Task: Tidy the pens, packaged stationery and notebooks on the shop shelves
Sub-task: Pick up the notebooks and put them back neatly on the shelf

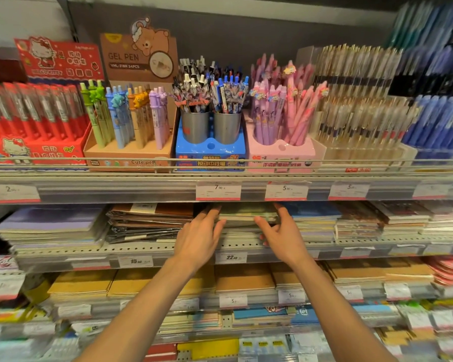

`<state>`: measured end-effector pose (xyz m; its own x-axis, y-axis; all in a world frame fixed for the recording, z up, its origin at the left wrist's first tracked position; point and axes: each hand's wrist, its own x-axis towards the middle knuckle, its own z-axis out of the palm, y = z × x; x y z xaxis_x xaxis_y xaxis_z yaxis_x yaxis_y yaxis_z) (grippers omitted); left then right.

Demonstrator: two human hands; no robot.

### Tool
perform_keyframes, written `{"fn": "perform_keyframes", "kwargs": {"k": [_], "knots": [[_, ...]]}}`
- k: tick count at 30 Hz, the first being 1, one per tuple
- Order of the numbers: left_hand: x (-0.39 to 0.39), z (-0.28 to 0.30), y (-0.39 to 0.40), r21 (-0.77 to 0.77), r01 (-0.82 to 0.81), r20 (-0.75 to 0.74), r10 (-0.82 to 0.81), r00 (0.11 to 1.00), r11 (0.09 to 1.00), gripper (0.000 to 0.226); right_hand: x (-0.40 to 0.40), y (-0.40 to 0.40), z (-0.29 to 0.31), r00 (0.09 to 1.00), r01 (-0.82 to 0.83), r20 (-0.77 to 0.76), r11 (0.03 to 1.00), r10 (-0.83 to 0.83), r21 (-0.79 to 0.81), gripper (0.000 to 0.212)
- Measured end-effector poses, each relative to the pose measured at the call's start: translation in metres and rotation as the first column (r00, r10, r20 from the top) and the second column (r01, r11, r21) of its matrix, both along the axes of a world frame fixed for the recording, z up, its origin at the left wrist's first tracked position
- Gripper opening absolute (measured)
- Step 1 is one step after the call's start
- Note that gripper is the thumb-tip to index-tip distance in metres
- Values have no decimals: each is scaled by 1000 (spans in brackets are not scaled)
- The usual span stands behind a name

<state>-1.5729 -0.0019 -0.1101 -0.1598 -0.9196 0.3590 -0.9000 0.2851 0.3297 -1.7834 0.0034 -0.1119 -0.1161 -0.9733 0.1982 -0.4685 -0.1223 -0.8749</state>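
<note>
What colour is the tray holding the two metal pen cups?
Blue: the tray under both metal cups, head view.
</note>
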Motion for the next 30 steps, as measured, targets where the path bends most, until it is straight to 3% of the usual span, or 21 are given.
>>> {"fn": "perform_keyframes", "kwargs": {"k": [13,17,25,30], "knots": [[-8,-7,-9,-9,-88,-60,87,994,996,44,-5,-17,-11,971,88,-222,996,-93,-32,63],[-7,-8,-11,-30,-82,-110,79,991,996,38,-3,-12,-17,936,80,-335,991,-111,-105,54],[-8,-8,-12,-7,-84,-173,82,981,996,34,-5,-11,-13,918,64,-380,989,-110,-130,52],[-13,-11,-5,68,-64,-234,78,969,996,48,-7,-6,-5,918,8,-395,999,-23,-39,55]]}}
